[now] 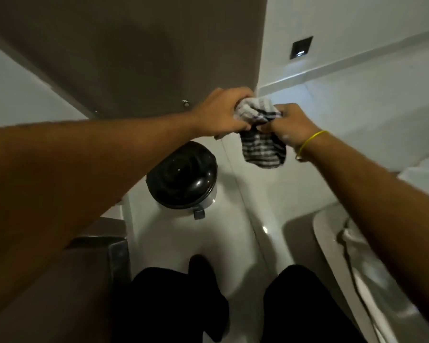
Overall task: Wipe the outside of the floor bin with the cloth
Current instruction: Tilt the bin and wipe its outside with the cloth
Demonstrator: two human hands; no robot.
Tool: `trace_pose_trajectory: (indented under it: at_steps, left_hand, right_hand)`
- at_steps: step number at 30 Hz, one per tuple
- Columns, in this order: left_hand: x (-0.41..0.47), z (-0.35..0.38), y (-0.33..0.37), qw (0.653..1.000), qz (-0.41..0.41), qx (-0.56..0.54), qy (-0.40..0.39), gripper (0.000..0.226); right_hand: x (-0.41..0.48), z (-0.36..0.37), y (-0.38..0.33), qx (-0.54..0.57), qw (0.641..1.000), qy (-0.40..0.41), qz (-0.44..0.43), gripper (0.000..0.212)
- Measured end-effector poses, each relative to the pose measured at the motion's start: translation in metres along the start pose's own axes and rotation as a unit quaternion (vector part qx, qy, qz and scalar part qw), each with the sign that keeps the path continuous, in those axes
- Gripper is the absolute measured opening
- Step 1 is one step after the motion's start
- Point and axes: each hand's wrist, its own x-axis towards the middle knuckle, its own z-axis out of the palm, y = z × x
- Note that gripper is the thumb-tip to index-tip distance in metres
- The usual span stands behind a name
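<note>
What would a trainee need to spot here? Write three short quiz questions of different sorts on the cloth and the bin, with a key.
1. True or false: the cloth is touching the floor bin.
2. Which hands grip the cloth? A) left hand only B) right hand only C) both
3. Fill in: the bin's lid is ____ (open/closed).

Key: 1. False, the cloth is held up in the air, clear of the bin. 2. C, both hands hold it bunched. 3. Closed.
</note>
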Motion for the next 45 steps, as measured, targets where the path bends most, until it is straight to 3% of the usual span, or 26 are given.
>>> trace_pose_trajectory:
  at_steps: [2, 4, 8, 10, 12, 15, 20, 26, 31, 34, 37, 39, 41, 43, 45]
  left_hand:
    - [-0.012, 0.032, -0.065, 0.997, -0.037, 0.063, -0.019, 0.079]
    - [-0.019, 0.071, -0.128, 0.983, -0.074, 0.159, -0.047, 0.099]
    - [-0.04, 0.154, -0.221, 0.954, -0.019, 0.271, -0.131, 0.113]
    - [-0.047, 0.19, -0.254, 0.923, 0.06, 0.347, -0.157, 0.107]
    - [-0.049, 0.209, -0.279, 0.9, 0.13, 0.394, -0.134, 0.094]
    - [-0.036, 0.203, -0.298, 0.9, 0.185, 0.383, -0.097, 0.079]
    - [-0.008, 0.199, -0.298, 0.86, 0.271, 0.407, -0.143, 0.06]
    - [0.022, 0.201, -0.275, 0.864, 0.28, 0.353, -0.223, 0.054]
    - [0.007, 0.19, -0.279, 0.887, 0.315, 0.283, -0.183, 0.038]
    - [-0.01, 0.183, -0.278, 0.891, 0.323, 0.267, -0.172, 0.033]
    - [-0.035, 0.18, -0.278, 0.891, 0.326, 0.27, -0.163, 0.032]
    - [-0.047, 0.181, -0.279, 0.888, 0.337, 0.27, -0.158, 0.031]
    - [-0.056, 0.181, -0.281, 0.885, 0.345, 0.276, -0.148, 0.029]
    - [-0.065, 0.178, -0.285, 0.886, 0.344, 0.281, -0.136, 0.029]
    - [-0.077, 0.172, -0.29, 0.891, 0.331, 0.289, -0.113, 0.03]
  right_hand:
    - [0.024, 0.059, 0.046, 0.065, 0.996, 0.036, 0.04, 0.027]
    - [0.043, 0.113, 0.1, 0.128, 0.984, 0.091, 0.085, 0.018]
    - [0.062, 0.2, 0.196, 0.222, 0.932, 0.224, 0.177, 0.021]
    - [0.065, 0.237, 0.231, 0.24, 0.919, 0.247, 0.194, 0.028]
    - [0.072, 0.274, 0.259, 0.292, 0.913, 0.222, 0.18, 0.039]
    - [0.088, 0.31, 0.284, 0.401, 0.898, 0.141, 0.119, 0.042]
    - [0.091, 0.311, 0.287, 0.486, 0.864, 0.075, 0.103, 0.038]
    - [0.096, 0.309, 0.278, 0.451, 0.886, 0.061, 0.087, 0.039]
    - [0.097, 0.334, 0.292, 0.288, 0.952, 0.095, -0.038, 0.049]
    - [0.109, 0.349, 0.321, 0.251, 0.966, 0.066, 0.014, 0.065]
    - [0.123, 0.343, 0.351, 0.233, 0.964, 0.049, 0.114, 0.06]
    - [0.123, 0.342, 0.345, 0.228, 0.965, 0.044, 0.126, 0.058]
    - [0.115, 0.348, 0.315, 0.21, 0.974, 0.063, 0.057, 0.06]
    - [0.108, 0.364, 0.29, 0.207, 0.972, 0.088, -0.068, 0.034]
    - [0.106, 0.365, 0.277, 0.212, 0.96, 0.06, -0.17, 0.054]
